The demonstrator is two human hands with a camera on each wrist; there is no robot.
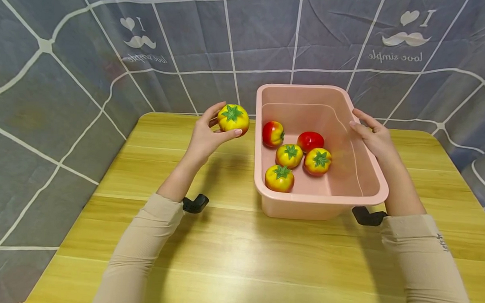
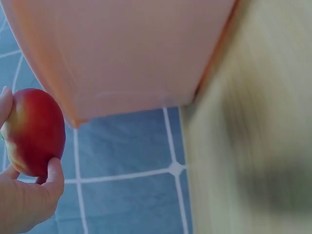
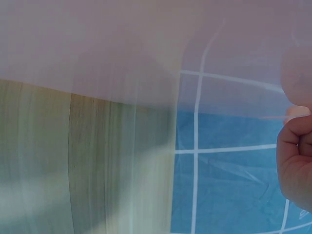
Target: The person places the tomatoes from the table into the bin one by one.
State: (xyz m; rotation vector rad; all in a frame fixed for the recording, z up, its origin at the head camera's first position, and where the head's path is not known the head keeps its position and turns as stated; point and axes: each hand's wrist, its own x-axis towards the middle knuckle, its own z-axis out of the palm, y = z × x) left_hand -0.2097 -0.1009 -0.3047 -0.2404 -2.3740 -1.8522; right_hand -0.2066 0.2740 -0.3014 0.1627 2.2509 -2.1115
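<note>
My left hand point(image 1: 204, 139) holds a yellow-and-red toy tomato point(image 1: 233, 117) with a green leafy top. It is raised above the table, just left of a pink plastic bin point(image 1: 321, 199). In the left wrist view, the thumb and fingers pinch the tomato's red side point(image 2: 41, 131), beside the bin's outer wall. My right hand point(image 1: 377, 137) grips the bin's right rim at the far end. Inside the bin lie several more toy tomatoes, including a red one point(image 1: 310, 140) at the back and a yellow one point(image 1: 279, 178) in the near left corner.
The bin is over a light wooden table point(image 1: 218, 257). Behind the table and along its sides hangs a grey curtain point(image 1: 262, 40) with white grid lines. A black wrist mount point(image 1: 195, 204) sticks out from the left sleeve, another point(image 1: 367, 216) from the right.
</note>
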